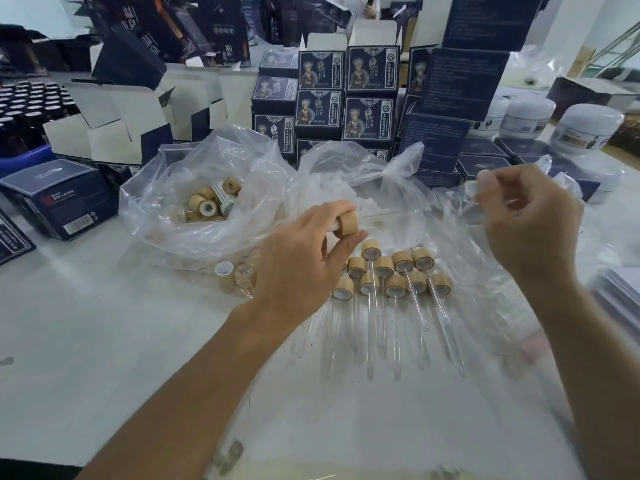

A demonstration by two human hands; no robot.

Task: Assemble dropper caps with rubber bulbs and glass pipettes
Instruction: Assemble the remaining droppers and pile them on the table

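Dark printed boxes (pixel 320 114) are stacked behind our work area, with white jars (pixel 585 133) at far right. Clear plastic bags crowd the white table (pixel 104 341). The left bag (pixel 194 209) holds loose bamboo caps (pixel 204 202); the middle bag (pixel 367 188) holds white contents we cannot identify. Finished droppers (pixel 394 282) lie in rows just below our hands. Our left hand (pixel 304 261) pinches one bamboo cap (pixel 347 224) between thumb and fingers. Our right hand (pixel 530 223), fingers curled, pinches a glass pipette (pixel 391 213) running toward that cap.
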